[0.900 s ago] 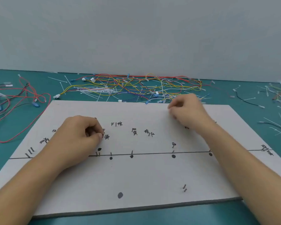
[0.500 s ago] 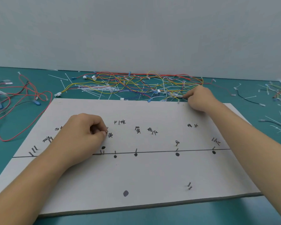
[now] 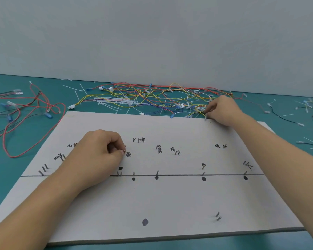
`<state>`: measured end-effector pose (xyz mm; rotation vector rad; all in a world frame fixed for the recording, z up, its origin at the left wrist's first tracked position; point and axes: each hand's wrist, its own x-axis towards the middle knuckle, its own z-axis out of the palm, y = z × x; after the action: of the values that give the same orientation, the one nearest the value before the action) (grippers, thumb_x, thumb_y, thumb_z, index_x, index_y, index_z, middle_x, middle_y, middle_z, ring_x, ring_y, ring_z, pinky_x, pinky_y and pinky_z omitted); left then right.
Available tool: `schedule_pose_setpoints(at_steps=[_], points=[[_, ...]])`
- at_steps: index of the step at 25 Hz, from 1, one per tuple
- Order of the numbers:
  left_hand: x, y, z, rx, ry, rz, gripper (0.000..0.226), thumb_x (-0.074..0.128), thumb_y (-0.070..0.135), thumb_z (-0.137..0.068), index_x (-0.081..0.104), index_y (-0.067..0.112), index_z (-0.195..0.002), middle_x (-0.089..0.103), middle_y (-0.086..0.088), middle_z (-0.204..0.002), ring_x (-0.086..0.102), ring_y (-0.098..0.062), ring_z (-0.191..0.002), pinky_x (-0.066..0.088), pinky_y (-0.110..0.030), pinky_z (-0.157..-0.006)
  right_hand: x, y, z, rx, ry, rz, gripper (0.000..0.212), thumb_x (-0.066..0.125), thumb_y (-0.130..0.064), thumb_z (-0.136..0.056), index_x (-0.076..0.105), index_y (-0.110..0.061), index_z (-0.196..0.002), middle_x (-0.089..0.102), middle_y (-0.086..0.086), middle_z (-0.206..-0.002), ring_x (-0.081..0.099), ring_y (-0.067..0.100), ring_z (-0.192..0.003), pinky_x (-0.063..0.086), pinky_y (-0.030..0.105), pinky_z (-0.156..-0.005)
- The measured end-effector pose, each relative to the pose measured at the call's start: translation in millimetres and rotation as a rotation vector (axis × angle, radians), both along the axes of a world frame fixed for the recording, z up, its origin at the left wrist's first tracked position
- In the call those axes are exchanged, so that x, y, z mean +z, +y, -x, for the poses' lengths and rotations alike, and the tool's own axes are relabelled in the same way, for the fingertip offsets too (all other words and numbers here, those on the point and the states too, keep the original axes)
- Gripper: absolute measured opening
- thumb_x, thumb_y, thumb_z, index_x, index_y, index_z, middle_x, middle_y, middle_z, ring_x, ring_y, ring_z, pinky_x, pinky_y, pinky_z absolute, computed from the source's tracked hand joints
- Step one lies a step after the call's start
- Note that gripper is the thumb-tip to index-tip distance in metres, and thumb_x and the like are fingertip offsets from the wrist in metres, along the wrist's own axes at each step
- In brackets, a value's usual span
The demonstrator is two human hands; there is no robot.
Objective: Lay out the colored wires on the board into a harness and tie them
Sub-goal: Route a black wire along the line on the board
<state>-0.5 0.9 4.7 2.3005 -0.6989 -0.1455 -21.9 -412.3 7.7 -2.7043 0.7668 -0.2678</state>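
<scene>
Your right hand (image 3: 222, 110) has travelled from the middle of the flat white pegged board (image 3: 170, 199) to its far edge, where your fingertips now pinch a yellow wire (image 3: 200, 111) at the near fringe of the tangled pile of coloured wires (image 3: 152, 98) on the teal desk (image 3: 34, 87). Your left hand (image 3: 98, 154) rests on the board, curled closed with thumb against forefinger; you cannot tell whether it grips anything. No wire lies on the board yet.
</scene>
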Motion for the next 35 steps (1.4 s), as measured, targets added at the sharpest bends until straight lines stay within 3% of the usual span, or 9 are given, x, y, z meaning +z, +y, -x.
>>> schedule_pose_setpoints(at_steps=[3, 7, 11, 15, 22, 25, 30, 35], points=[[0.9, 0.3, 0.7, -0.005, 0.024, 0.003, 0.025, 0.066, 0.009, -0.087, 0.07, 0.027, -0.069, 0.06, 0.004, -0.055, 0.049, -0.005, -0.048, 0.038, -0.014, -0.044, -4.0, -0.2, -6.4, -0.018, -0.042, -0.014, 0.02, 0.075, -0.007, -0.081, 0.082, -0.025, -0.086, 0.075, 0.003, -0.089, 0.065, 0.021, -0.091, 0.052, 0.03, -0.085], [3.0, -1.7, 2.5, 0.004, 0.038, -0.015, 0.025, 0.065, 0.009, -0.088, 0.069, 0.026, -0.07, 0.049, 0.01, -0.045, 0.046, -0.005, -0.046, 0.036, -0.025, -0.049, -3.0, -3.9, -11.6, -0.026, 0.01, -0.013, 0.022, 0.076, -0.006, -0.082, 0.077, -0.028, -0.082, 0.069, 0.001, -0.085, 0.061, 0.02, -0.088, 0.043, 0.026, -0.079], [3.0, -1.5, 1.5, 0.004, 0.036, -0.011, 0.024, 0.066, 0.01, -0.089, 0.069, 0.025, -0.07, 0.044, 0.01, -0.043, 0.044, -0.007, -0.045, 0.032, -0.025, -0.049, -0.4, -2.8, -13.1, -0.024, 0.028, -0.005, 0.017, 0.076, -0.007, -0.082, 0.077, -0.024, -0.081, 0.066, -0.005, -0.076, 0.061, 0.022, -0.088, 0.042, 0.026, -0.075], [3.7, -1.9, 2.1, -0.005, 0.035, -0.016, 0.023, 0.066, 0.01, -0.089, 0.069, 0.025, -0.071, 0.046, 0.009, -0.044, 0.044, -0.006, -0.046, 0.031, -0.021, -0.046, -1.3, -0.1, -12.4, 0.049, 0.133, 0.101, 0.011, 0.063, -0.013, -0.09, 0.068, -0.018, -0.083, 0.067, 0.004, -0.09, 0.061, 0.028, -0.093, 0.045, 0.029, -0.076], [3.3, -0.8, 2.7, -0.012, 0.023, -0.032, 0.023, 0.065, 0.011, -0.088, 0.068, 0.026, -0.071, 0.049, 0.009, -0.047, 0.046, -0.006, -0.048, 0.032, -0.022, -0.048, 19.5, -3.0, -0.3, -0.01, 0.033, -0.004, 0.014, 0.062, -0.026, -0.086, 0.064, -0.016, -0.077, 0.066, 0.004, -0.078, 0.058, 0.023, -0.075, 0.047, 0.031, -0.065], [3.8, -0.1, 2.8, -0.016, 0.029, -0.029, 0.023, 0.064, 0.01, -0.088, 0.068, 0.025, -0.071, 0.049, 0.009, -0.048, 0.045, -0.006, -0.048, 0.034, -0.025, -0.05, 17.5, 4.6, 6.1, 0.013, 0.067, -0.003, 0.016, 0.062, -0.025, -0.088, 0.063, -0.015, -0.077, 0.065, 0.004, -0.076, 0.057, 0.023, -0.073, 0.049, 0.033, -0.069], [4.4, 0.8, 2.5, -0.021, 0.022, -0.024, 0.022, 0.064, 0.011, -0.088, 0.067, 0.025, -0.071, 0.052, 0.009, -0.05, 0.046, -0.006, -0.05, 0.036, -0.025, -0.05, 8.1, 14.5, 15.4, 0.109, 0.03, 0.04, 0.014, 0.067, -0.018, -0.089, 0.067, -0.019, -0.076, 0.067, -0.004, -0.076, 0.058, 0.018, -0.074, 0.041, 0.028, -0.064], [4.3, -0.1, 2.7, -0.023, 0.029, -0.031, 0.022, 0.064, 0.011, -0.09, 0.067, 0.025, -0.073, 0.053, 0.012, -0.052, 0.048, -0.004, -0.051, 0.034, -0.023, -0.05, 13.3, 18.4, 17.1, 0.031, -0.014, 0.029, 0.016, 0.061, -0.021, -0.089, 0.063, -0.017, -0.074, 0.064, -0.002, -0.074, 0.057, 0.02, -0.072, 0.041, 0.03, -0.061]])
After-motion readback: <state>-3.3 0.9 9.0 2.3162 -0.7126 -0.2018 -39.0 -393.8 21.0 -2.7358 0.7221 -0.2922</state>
